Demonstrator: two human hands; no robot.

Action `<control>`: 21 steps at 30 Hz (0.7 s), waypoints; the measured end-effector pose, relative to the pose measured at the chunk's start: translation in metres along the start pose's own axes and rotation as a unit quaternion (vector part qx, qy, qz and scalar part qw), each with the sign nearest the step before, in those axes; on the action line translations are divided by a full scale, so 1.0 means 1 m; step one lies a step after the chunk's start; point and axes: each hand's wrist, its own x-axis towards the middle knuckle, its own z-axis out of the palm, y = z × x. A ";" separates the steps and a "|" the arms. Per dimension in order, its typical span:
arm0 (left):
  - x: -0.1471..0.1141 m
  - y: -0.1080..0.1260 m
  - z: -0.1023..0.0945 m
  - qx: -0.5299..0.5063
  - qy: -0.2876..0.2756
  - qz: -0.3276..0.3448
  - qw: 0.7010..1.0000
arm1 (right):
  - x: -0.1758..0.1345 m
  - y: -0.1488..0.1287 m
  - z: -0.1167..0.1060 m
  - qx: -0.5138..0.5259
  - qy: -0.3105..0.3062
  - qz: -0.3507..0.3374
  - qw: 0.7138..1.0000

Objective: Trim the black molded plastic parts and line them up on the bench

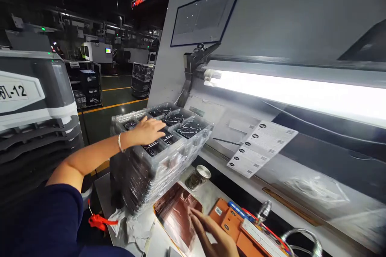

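My left hand (148, 131) reaches over a stack of clear plastic trays (163, 164), palm down with its fingers apart. It lies over the front compartments; whether it touches the parts there is hidden. Flat black parts (189, 127) with thin light lines sit in the top tray's compartments. Clear film wraps the lower stack. At the bottom, my right hand (215, 235) has thumb and fingertips drawn together above a shiny copper-coloured sheet (177, 215). Anything in that pinch is too small to make out. An orange fixture (232, 223) stands just beyond the right hand.
A lidded glass jar (198, 177) stands behind the copper-coloured sheet. Flexible metal hoses (304, 235) rise beside the fixture. A bright tube lamp (286, 88) hangs low above the bench, with a printed sheet (261, 147) beneath it. Crumpled white material (137, 229) lies by the stack.
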 end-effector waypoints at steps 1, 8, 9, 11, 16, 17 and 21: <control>-0.028 0.013 0.008 -0.042 0.064 0.017 0.997 | 0.024 -0.013 0.001 -0.024 0.025 -0.063 0.997; -0.132 0.083 0.135 -0.064 0.378 -0.124 0.915 | 0.146 -0.090 0.055 -0.175 -0.026 -0.369 0.912; -0.129 0.085 0.147 -0.067 0.398 -0.134 0.905 | 0.153 -0.092 0.061 -0.184 -0.040 -0.370 0.910; -0.121 0.087 0.158 -0.072 0.423 -0.140 0.892 | 0.162 -0.092 0.067 -0.185 -0.058 -0.365 0.911; -0.116 0.083 0.149 -0.073 0.420 -0.135 0.894 | 0.181 -0.101 0.053 -0.152 -0.076 -0.340 0.925; -0.118 0.082 0.147 -0.075 0.417 -0.133 0.896 | 0.188 -0.106 0.048 -0.144 -0.075 -0.328 0.931; -0.130 0.080 0.139 -0.071 0.382 -0.121 0.914 | 0.220 -0.134 0.029 -0.143 -0.055 -0.257 0.954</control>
